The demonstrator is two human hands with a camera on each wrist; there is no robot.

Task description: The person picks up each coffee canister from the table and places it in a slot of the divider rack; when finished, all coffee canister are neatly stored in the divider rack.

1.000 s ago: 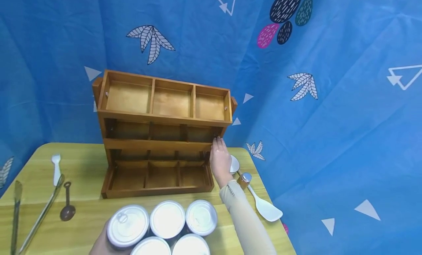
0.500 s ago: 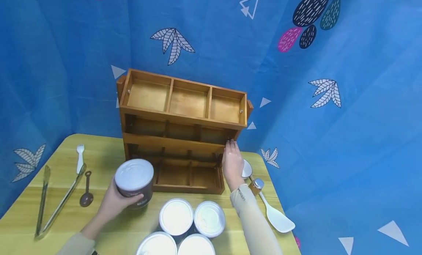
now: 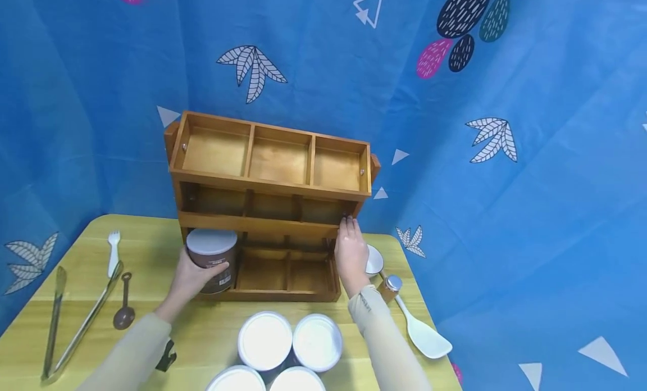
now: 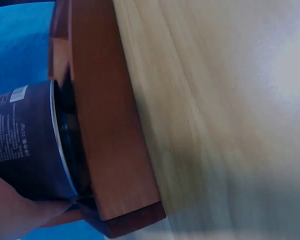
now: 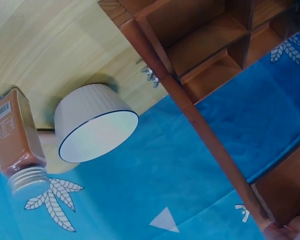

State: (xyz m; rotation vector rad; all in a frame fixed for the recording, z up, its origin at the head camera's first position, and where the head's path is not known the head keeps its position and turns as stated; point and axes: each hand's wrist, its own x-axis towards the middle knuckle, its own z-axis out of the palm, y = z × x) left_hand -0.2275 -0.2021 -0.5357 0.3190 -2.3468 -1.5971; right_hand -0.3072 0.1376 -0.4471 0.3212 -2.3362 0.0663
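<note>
A three-tier wooden rack (image 3: 268,208) stands at the back of the table. My left hand (image 3: 194,276) grips a dark brown can (image 3: 212,259) with a white lid, at the left end of the rack's bottom tier. In the left wrist view the can (image 4: 25,145) sits against the rack's front rail (image 4: 107,125). My right hand (image 3: 350,253) rests with straight fingers against the rack's right side, fingertips at the middle tier. Several white-lidded cans (image 3: 280,351) stand in a cluster near the front edge.
Metal tongs (image 3: 76,323), a white fork (image 3: 113,250) and a brown spoon (image 3: 123,311) lie at the left. A small white bowl (image 5: 92,130), a spice bottle (image 5: 17,145) and a white spatula (image 3: 419,332) sit right of the rack. A blue cloth backdrop surrounds the yellow table (image 3: 151,335).
My left hand lifted one can from the cluster and carried it up to the rack's lower left compartment. My right hand stayed on the rack's right side.
</note>
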